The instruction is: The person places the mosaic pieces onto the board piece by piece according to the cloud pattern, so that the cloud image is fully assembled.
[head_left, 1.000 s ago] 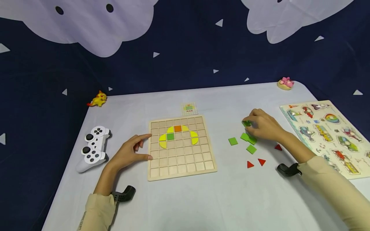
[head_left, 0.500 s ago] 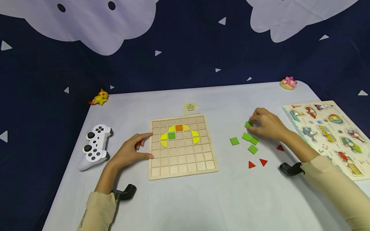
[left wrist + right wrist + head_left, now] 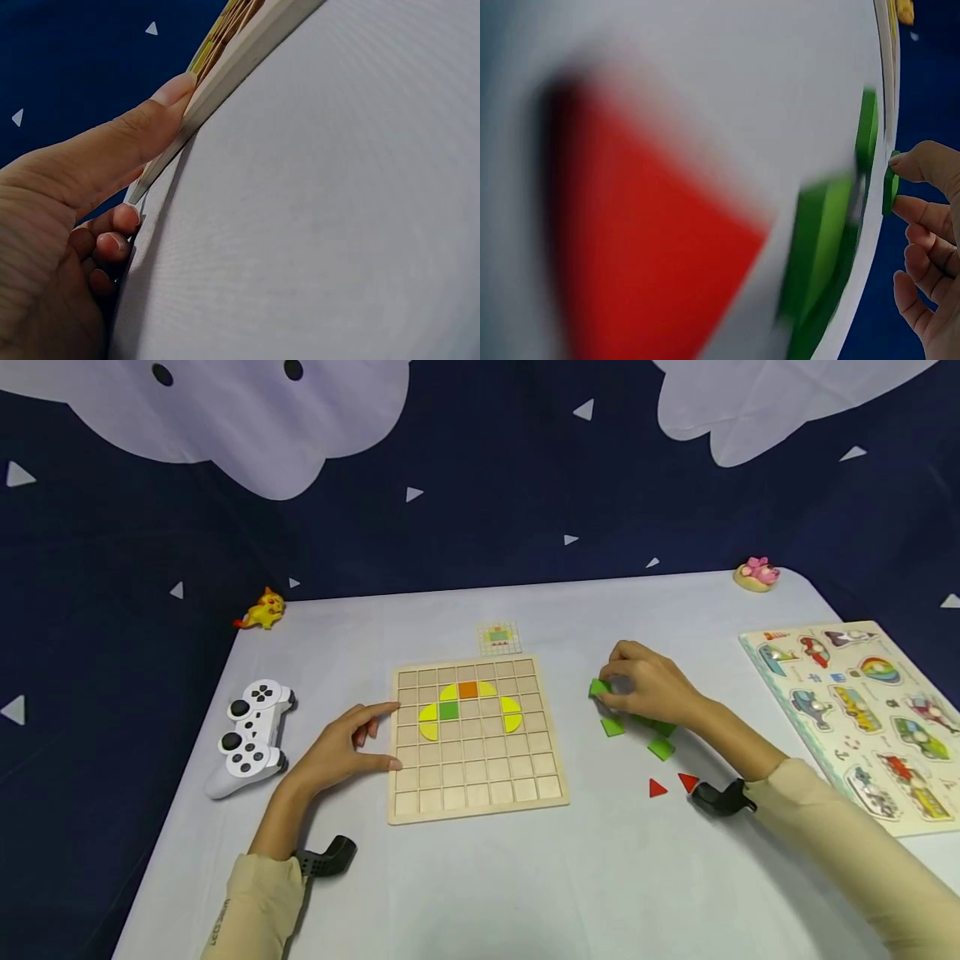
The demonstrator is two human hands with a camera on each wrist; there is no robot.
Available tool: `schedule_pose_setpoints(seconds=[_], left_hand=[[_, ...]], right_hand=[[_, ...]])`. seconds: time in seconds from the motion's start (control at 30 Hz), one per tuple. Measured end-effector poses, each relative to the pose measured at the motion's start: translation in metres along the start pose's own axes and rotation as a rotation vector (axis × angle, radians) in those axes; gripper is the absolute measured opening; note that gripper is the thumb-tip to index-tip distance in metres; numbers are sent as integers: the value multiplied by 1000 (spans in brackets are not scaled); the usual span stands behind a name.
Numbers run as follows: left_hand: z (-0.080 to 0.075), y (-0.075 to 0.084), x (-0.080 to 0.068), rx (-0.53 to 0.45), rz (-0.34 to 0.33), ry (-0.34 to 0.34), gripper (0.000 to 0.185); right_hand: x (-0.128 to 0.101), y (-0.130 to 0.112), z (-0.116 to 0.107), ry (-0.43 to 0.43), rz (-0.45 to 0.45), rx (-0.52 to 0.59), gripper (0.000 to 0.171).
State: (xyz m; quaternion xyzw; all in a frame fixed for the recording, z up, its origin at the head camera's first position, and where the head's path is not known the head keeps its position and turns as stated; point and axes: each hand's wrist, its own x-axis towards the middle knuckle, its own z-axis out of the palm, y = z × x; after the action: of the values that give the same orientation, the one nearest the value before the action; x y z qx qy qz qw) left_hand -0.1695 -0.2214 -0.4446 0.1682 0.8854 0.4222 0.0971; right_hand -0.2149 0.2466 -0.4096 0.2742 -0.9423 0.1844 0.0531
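My left hand (image 3: 339, 750) rests at the left edge of the wooden grid board (image 3: 474, 795), thumb and forefinger spread apart and touching its rim. In the left wrist view the thumb (image 3: 142, 124) lies against that rim. Yellow quarter-round pieces (image 3: 512, 722), an orange square (image 3: 467, 690) and one green square (image 3: 448, 710) sit in the board. To the right of the board, my right hand (image 3: 651, 687) pinches a green square tile (image 3: 890, 187) between thumb and forefinger. Other green tiles (image 3: 662, 748) lie beneath and beside this hand, some partly hidden.
Red triangles (image 3: 657, 788) lie nearer the front. A small pattern card (image 3: 498, 638) is behind the board. At left are a white game controller (image 3: 255, 731) and a yellow figurine (image 3: 264, 609); at right, a picture puzzle (image 3: 862, 718) and a pink figurine (image 3: 757, 574).
My right hand has moved left toward the board, carrying the green tile from the far side of the pile to above the leftmost loose tile. The left hand stays at the board's edge.
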Motion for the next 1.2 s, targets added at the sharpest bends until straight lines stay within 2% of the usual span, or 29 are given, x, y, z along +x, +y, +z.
schedule_pose_setpoints(seconds=[0.47,0.77,1.03,1.2], left_hand=[[1,-1,2,-8,3,-4,80],[0,-2,1,-16,4,-2,81],[1,-2,0,-20,2,-4,80],[0,-1,0,-6,9,1,81]], right_hand=[[42,-56,21,-45,-179,31,22],[70,-93,38,-45,-293,56,22],[88,-116,50,-140,-321,14,19],[93,-119,57,-139,-345,0,18]])
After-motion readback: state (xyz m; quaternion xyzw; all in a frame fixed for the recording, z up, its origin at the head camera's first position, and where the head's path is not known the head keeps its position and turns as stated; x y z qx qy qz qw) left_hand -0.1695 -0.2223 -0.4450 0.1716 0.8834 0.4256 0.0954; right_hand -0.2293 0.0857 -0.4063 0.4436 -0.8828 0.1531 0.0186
